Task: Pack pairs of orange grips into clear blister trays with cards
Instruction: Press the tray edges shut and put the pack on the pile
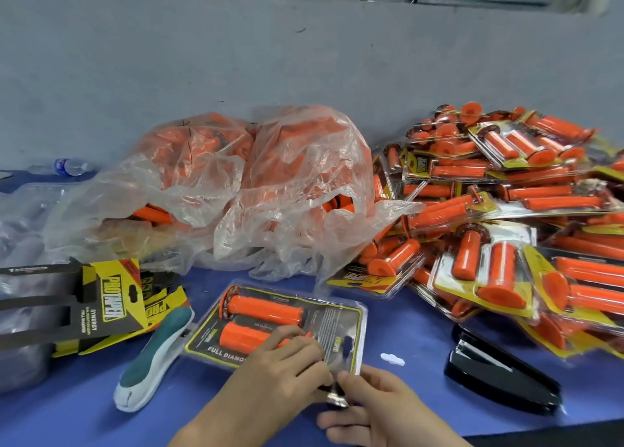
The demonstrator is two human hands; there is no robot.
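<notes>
The filled blister tray (pixel 364 311) lies just ahead of the left hand (pixel 283 369) and right hand (pixel 374 402), its long axis running leftward and away, two orange grips (pixel 266 310) lying parallel inside (card (pixel 324 321) beneath). Both hands, close together, pinch its near end.

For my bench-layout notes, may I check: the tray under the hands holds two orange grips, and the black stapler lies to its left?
Not quite: in the head view the black stapler lies to the right of the tray, which does hold two orange grips. The teal-and-white stapler is on its left.
</notes>
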